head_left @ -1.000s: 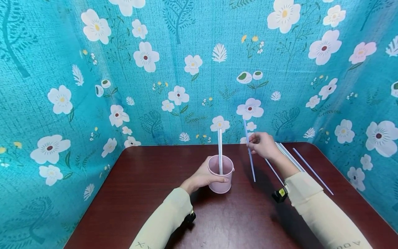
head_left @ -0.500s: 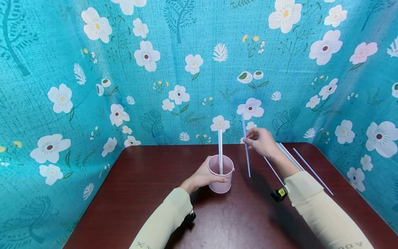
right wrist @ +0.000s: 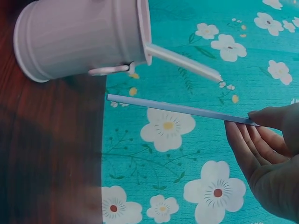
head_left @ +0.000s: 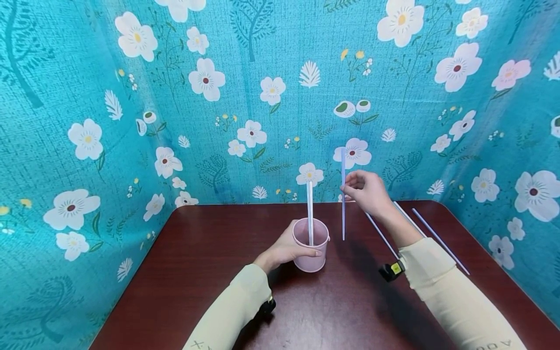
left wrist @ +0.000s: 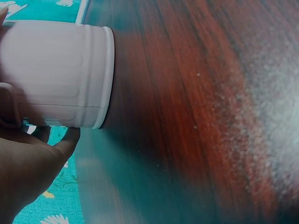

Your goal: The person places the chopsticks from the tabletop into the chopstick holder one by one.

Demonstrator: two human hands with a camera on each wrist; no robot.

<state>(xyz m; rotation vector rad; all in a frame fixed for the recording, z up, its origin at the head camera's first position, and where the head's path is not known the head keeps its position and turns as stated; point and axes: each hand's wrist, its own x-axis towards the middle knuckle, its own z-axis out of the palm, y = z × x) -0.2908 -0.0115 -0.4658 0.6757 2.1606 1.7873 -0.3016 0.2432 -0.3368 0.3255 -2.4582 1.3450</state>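
A small pink pail (head_left: 309,262) stands upright on the table, and my left hand (head_left: 285,249) grips its side, thumb across the front. Two or so thin white sticks (head_left: 310,209) stand in the pail and rise above its rim; their lower ends are partly hidden. To the right of the pail, my right hand (head_left: 368,193) pinches a pale blue, straw-like stick (head_left: 343,221) between thumb and fingers. That stick hangs almost vertical, its lower end apart from the pail. In the right wrist view, the fingers (right wrist: 240,144) hold it near its upper end.
On the right of the dark red table (head_left: 210,253) lie a thin stick (head_left: 381,234), white sticks (head_left: 409,218) partly behind my right arm, and a bluish stick (head_left: 439,240). A turquoise flowered cloth (head_left: 262,58) hangs behind and at both sides.
My right hand has lifted the pale blue stick and moved it slightly left, turning it from tilted to nearly vertical. My left hand and the pail have stayed in place.
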